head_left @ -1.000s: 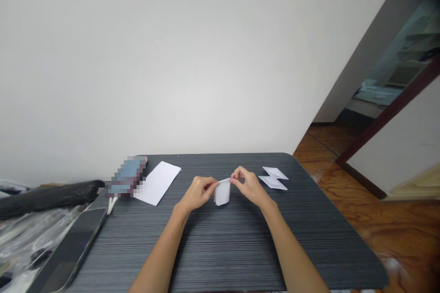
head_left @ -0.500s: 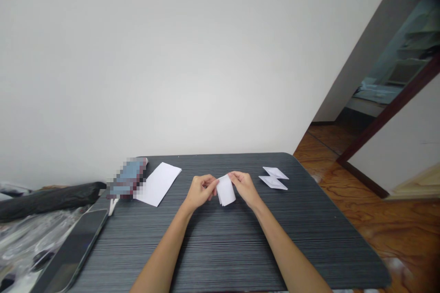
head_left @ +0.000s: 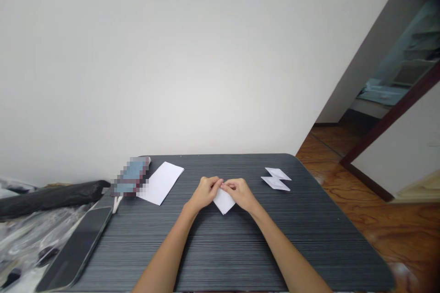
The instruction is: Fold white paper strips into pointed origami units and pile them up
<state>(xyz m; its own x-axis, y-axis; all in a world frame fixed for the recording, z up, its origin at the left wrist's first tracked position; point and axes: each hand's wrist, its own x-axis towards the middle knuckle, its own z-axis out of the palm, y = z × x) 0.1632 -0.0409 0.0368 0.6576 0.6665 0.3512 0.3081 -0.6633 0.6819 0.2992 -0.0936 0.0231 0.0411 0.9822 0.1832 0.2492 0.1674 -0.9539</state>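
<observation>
A small folded white paper is held between both hands over the middle of the table, one corner pointing toward me. My left hand pinches its far left edge, fingers closed. From the other side my right hand grips the same paper, its thumb and fingertips close to the left ones. The fingers hide the paper's far corner. To the right lie two folded paper pieces, pointed at their ends. Flat white sheets lie on the left.
The dark striped table stands against a white wall. A blurred-out blue and red object sits at its back left. A phone or tablet lies along the left edge, beside plastic-wrapped items.
The paper has turned from roughly upright to a diamond with a corner toward me. Both hands have come closer together at its far corner.
</observation>
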